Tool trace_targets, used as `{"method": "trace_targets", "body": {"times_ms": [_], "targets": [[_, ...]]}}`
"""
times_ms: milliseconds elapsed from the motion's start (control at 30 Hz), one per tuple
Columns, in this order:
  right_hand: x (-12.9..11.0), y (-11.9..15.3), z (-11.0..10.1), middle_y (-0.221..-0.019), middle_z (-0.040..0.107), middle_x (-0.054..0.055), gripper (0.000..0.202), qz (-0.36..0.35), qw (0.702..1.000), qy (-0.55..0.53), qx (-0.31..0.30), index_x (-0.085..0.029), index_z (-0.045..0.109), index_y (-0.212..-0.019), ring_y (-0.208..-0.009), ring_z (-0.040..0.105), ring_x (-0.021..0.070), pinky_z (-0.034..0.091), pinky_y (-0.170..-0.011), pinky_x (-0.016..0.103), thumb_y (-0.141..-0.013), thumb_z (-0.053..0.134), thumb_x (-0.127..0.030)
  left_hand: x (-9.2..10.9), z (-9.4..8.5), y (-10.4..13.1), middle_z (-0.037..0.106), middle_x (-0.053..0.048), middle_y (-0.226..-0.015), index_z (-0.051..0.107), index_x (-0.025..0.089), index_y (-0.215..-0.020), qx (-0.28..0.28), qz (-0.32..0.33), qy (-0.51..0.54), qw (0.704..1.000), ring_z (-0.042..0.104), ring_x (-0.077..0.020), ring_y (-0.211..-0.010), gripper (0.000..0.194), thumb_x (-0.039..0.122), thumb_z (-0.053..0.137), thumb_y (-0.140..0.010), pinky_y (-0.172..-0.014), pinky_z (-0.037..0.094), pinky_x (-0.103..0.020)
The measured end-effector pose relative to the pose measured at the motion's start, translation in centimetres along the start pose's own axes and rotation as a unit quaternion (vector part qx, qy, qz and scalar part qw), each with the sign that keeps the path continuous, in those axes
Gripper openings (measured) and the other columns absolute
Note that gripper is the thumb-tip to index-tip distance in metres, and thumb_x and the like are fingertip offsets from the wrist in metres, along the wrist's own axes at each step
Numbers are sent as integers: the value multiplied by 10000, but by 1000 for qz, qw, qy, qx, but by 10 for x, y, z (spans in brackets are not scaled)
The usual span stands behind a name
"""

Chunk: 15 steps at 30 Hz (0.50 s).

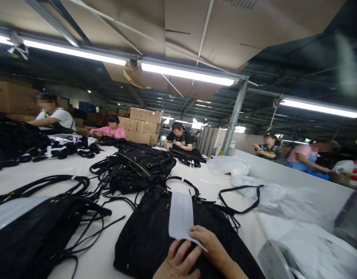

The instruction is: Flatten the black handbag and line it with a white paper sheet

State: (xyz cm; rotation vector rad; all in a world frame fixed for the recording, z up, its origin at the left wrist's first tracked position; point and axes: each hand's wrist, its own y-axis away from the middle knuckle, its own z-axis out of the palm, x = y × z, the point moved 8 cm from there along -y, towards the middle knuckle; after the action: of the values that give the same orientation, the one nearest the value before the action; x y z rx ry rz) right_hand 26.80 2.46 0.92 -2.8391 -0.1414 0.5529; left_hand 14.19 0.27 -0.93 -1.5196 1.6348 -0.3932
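A black bag (143,228) with gold fittings lies on the white table (99,248) in front of me. A white sheet (181,215) runs from the bag's top edge down over its front. My left hand (180,261) rests on the bag with its fingers apart, fingertips at the sheet's lower edge. From the right, my right hand (210,244) lies over the sheet's lower right corner, its fingers close together; the thumb side is partly hidden. The black handle (186,180) of the bag loops up behind the sheet.
Another black bag (35,232) with a white sheet lies at the left. Black bags are piled (137,162) behind mine. Clear plastic bags (286,197) lie along the right side, by a low partition (283,172). Several people work farther back, near stacked cartons (143,126).
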Motion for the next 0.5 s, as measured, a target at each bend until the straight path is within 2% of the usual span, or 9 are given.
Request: {"method": "trace_targets", "body": {"times_ms": [67, 133, 233, 333, 433, 500], "targets": [[-1, 4, -1, -1156, 671, 90, 330, 4, 1000, -12, -8, -220, 709, -1020, -1056, 629, 207, 488, -930, 299, -899, 402, -228, 3, -19, 2, 470, -8, -1452, 616, 335, -1072, 63, 11, -43, 997, 398, -314, -1310, 176, 385, 610, -904, -1074, 308, -509], [0, 7, 1, -1200, 662, 116, 360, 12, 1000, 3, -14, -191, 707, -1053, -1109, 619, 221, 475, -975, 315, -903, 380, -209, 3, -27, 4, 425, -10, -1487, 630, 315, -1009, 67, 1, -51, 996, 299, -354, -1366, 174, 429, 628, -878, -1099, 216, -559], [2, 9, 6, -1209, 663, 128, 389, 7, 999, 36, -13, -174, 710, -1048, -1122, 616, 222, 467, -1003, 325, -932, 340, -202, 2, -19, 7, 380, -32, -1517, 638, 303, -1002, 8, -14, -24, 1000, 285, -375, -1356, 303, 556, 644, -836, -1090, 202, -557], [2, 10, 8, -1204, 669, 113, 390, -5, 997, 70, -14, -182, 706, -1058, -1102, 625, 210, 476, -1000, 317, -939, 335, -185, 1, -4, 12, 409, -60, -1486, 648, 280, -983, -69, -31, 41, 996, 448, -322, -1190, 404, 640, 643, -801, -985, 340, -451], [-1, 8, 8, -1236, 658, 108, 412, 2, 996, 92, -17, -188, 695, -1104, -1145, 611, 222, 473, -1014, 333, -918, 331, -136, 3, 3, 11, 590, -47, -1228, 636, 249, -925, -147, -34, 99, 984, 539, -232, -937, 324, 559, 651, -836, -803, 390, -361], [-6, 11, 6, -1246, 653, 123, 419, 12, 995, 96, -17, -182, 686, -1132, -1165, 603, 244, 470, -1024, 366, -903, 340, -118, 4, 1, 8, 623, -29, -1073, 610, 225, -910, -196, -35, 114, 973, 540, -208, -877, 288, 508, 638, -867, -746, 373, -339]]}}
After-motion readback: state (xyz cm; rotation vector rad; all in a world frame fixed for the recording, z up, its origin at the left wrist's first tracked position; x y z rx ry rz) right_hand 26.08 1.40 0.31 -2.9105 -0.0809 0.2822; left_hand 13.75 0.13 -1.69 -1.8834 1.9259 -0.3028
